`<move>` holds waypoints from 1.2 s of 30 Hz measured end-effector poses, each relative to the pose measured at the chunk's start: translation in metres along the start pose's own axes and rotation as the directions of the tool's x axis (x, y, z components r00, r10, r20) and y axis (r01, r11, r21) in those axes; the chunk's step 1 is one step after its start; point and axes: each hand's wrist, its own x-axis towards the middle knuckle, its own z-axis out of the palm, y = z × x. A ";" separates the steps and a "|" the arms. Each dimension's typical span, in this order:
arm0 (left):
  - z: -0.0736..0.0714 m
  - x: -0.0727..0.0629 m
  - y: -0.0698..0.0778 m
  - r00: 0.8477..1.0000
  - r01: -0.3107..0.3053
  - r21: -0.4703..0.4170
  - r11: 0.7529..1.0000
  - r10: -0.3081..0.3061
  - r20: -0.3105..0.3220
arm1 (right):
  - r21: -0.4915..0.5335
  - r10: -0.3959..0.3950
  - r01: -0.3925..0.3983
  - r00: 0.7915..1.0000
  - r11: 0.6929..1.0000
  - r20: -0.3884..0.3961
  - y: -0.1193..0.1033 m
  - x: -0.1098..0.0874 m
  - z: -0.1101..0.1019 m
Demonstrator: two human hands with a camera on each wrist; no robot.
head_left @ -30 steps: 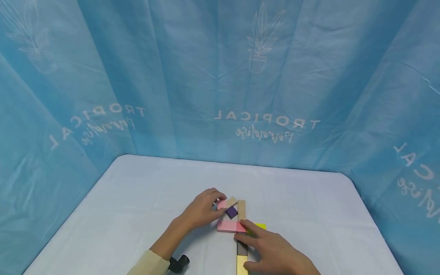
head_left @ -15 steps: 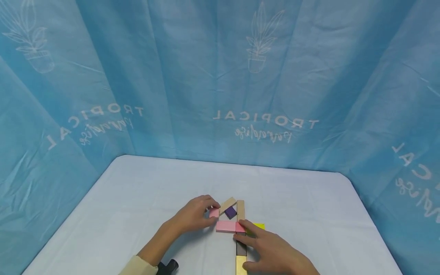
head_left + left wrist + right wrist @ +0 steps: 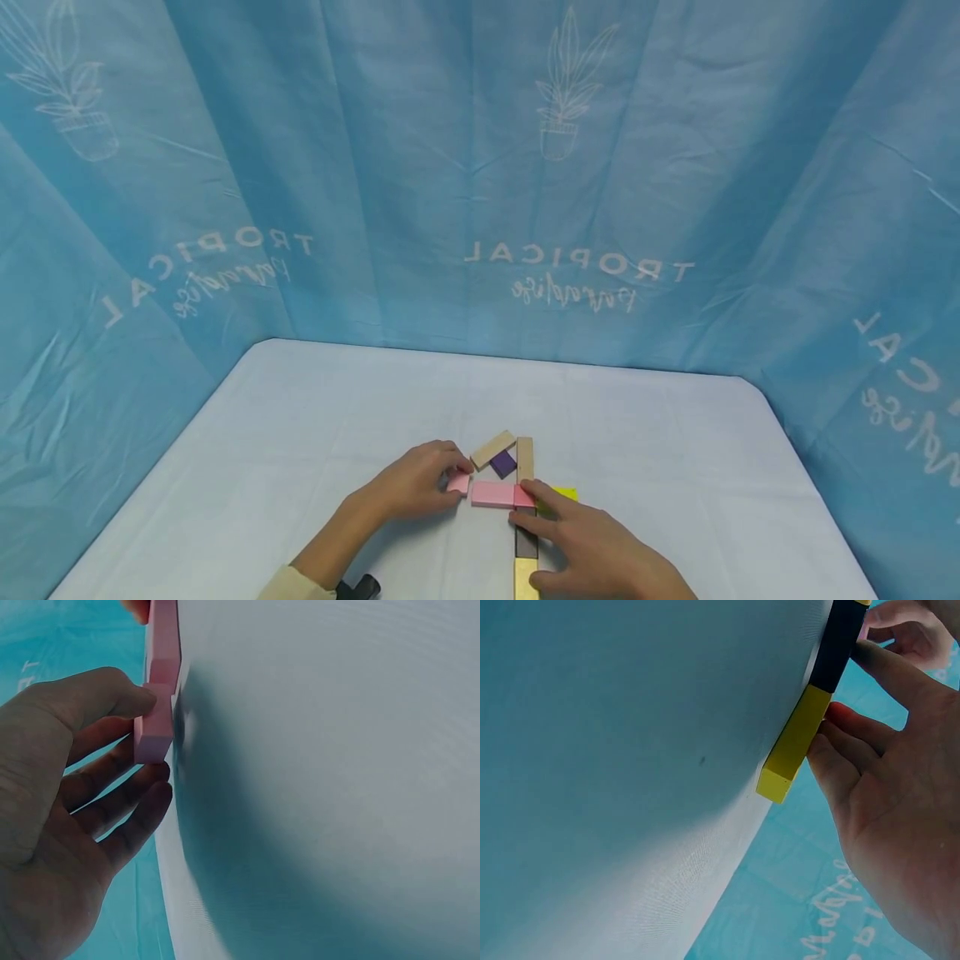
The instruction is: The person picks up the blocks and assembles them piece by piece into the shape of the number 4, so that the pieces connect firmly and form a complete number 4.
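My left hand (image 3: pixel 412 483) pinches a small pink block (image 3: pixel 154 735) between thumb and fingers, close to the left end of a longer pink block (image 3: pixel 491 494). That longer one adjoins a deeper pink block (image 3: pixel 523 498), which my right hand (image 3: pixel 592 546) touches with a fingertip. The right fingers lie extended along the row, over a dark grey block (image 3: pixel 527 543) and beside a yellow block (image 3: pixel 791 746). Above the pink pieces, a beige block (image 3: pixel 525 458) stretches away from me. Left of it, a slanted beige block (image 3: pixel 492 450) lies against a purple block (image 3: pixel 503 463).
A bright yellow block (image 3: pixel 567 492) shows behind the right fingers. All the blocks lie on a white-covered table (image 3: pixel 337 400). Blue printed curtains (image 3: pixel 420 167) surround its back and sides. A black wrist device (image 3: pixel 363 587) sits at the left sleeve.
My left hand has drawn the small pink block left and toward me, from beside the purple block to the longer pink block's end. The slanted beige block has shifted left. The right hand stays put.
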 end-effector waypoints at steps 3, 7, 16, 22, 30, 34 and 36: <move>0.001 -0.001 -0.001 1.000 -0.020 -0.011 1.000 0.020 -0.001 | -0.035 -0.040 0.038 0.999 0.999 -0.036 0.001 0.000 0.000; 0.002 -0.001 -0.001 0.999 -0.037 -0.010 0.999 0.037 0.002 | -0.080 -0.100 0.092 0.991 0.992 -0.090 0.002 -0.001 0.001; 0.003 -0.001 0.003 1.000 -0.024 -0.001 1.000 0.024 0.008 | -0.042 -0.026 0.024 0.999 0.999 -0.030 -0.001 0.001 0.002; 0.003 -0.001 0.003 0.999 -0.033 0.000 0.999 0.033 0.008 | -0.036 -0.012 0.011 1.000 0.999 -0.023 -0.001 0.001 0.002; 0.003 -0.001 0.002 0.999 -0.028 -0.009 1.000 0.029 0.015 | -0.037 -0.009 0.008 1.000 0.999 -0.025 -0.001 0.002 0.003; 0.002 -0.001 0.002 0.999 -0.028 -0.008 1.000 0.028 0.016 | -0.029 -0.005 0.004 1.000 1.000 -0.021 -0.001 0.002 0.002; 0.002 -0.001 0.003 1.000 -0.021 -0.006 1.000 0.021 0.018 | -0.026 -0.002 0.001 1.000 1.000 -0.020 0.000 0.002 0.002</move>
